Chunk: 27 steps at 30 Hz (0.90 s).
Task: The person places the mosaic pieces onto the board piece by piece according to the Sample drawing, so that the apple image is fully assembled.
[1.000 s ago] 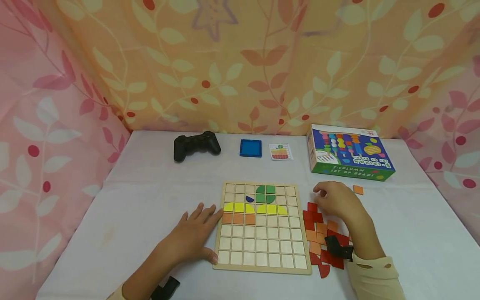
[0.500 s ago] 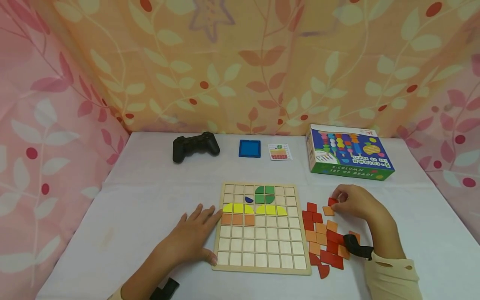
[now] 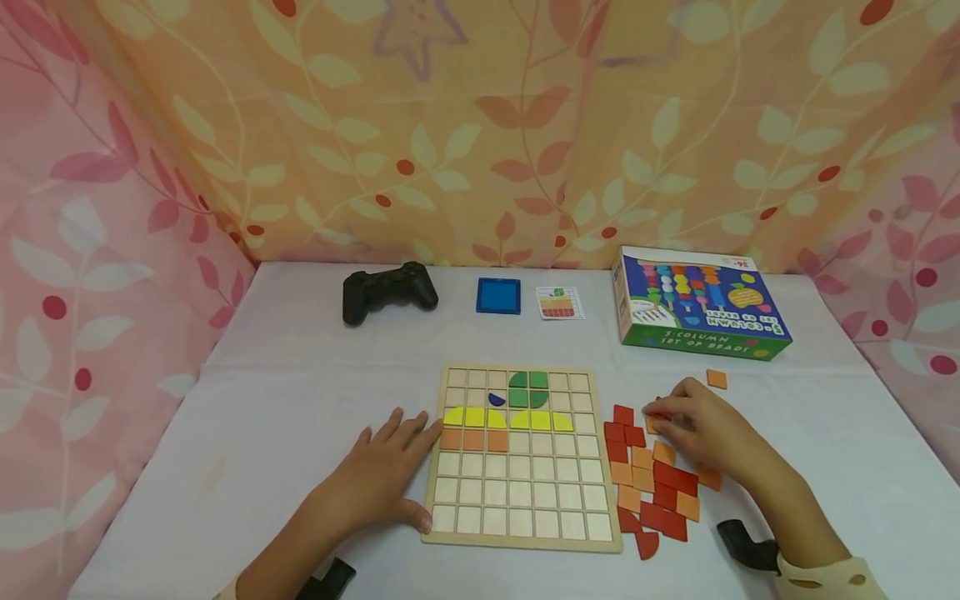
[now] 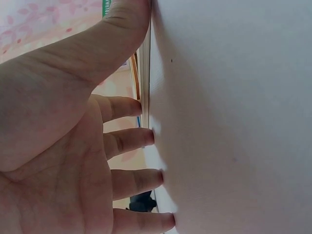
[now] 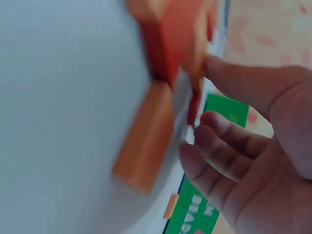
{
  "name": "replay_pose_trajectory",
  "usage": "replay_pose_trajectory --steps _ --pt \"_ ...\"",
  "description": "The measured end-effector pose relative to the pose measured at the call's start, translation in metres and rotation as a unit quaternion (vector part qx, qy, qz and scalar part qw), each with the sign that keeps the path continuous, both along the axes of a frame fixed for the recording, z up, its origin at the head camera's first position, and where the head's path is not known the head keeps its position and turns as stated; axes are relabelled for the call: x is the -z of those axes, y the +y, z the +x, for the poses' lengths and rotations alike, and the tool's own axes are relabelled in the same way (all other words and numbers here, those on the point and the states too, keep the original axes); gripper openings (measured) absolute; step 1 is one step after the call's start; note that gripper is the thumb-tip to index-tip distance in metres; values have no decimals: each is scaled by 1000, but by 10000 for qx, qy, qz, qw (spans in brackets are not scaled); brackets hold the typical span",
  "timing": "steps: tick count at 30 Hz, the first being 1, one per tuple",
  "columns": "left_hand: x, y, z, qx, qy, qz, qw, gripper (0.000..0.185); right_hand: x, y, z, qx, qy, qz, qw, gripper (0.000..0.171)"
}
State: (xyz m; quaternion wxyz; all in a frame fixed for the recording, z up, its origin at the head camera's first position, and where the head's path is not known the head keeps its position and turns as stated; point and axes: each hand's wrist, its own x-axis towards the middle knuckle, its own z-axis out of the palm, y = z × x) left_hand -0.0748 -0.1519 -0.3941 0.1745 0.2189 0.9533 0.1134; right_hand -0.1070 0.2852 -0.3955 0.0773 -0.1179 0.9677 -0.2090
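left hand (image 3: 382, 479) lies flat on the desk (image 3: 285, 417), fingers (image 4: 131, 141) straight and released, tips against the left edge of the wooden grid board (image 3: 521, 517). the left wrist view confirms nothing held. right hand (image 3: 701, 429) rests over the loose red and orange tiles (image 3: 652, 487) just right of the board. only the right wrist view shows its fingers (image 5: 214, 139) pinching a red tile (image 5: 194, 109) on edge, though blurred. farther back: lone orange tile (image 3: 716, 379), bead box (image 3: 693, 304), pattern card (image 3: 560, 302), blue tray (image 3: 498, 295), black controller (image 3: 388, 290).
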Motion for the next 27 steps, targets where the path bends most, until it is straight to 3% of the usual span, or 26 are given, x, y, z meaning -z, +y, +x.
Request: replay_pose_trajectory --steps 4,9,16,20,27 --pt "-1 0 1 4 -5 26 10000 122 1 -6 6 -242 330 230 9989 24" --pt "0 0 1 -24 31 5 10000 122 2 -9 8 -164 461 136 9987 24" --pt "2 0 1 -39 7 14 10000 122 -6 -15 10 371 -252 -567 9974 15" --pt "1 0 0 -26 10 2 10000 122 -13 -19 11 620 -330 -1089 9916 15" --pt "2 0 1 -53 -1 -16 10000 122 -14 -37 11 452 -603 -1496 9859 17"
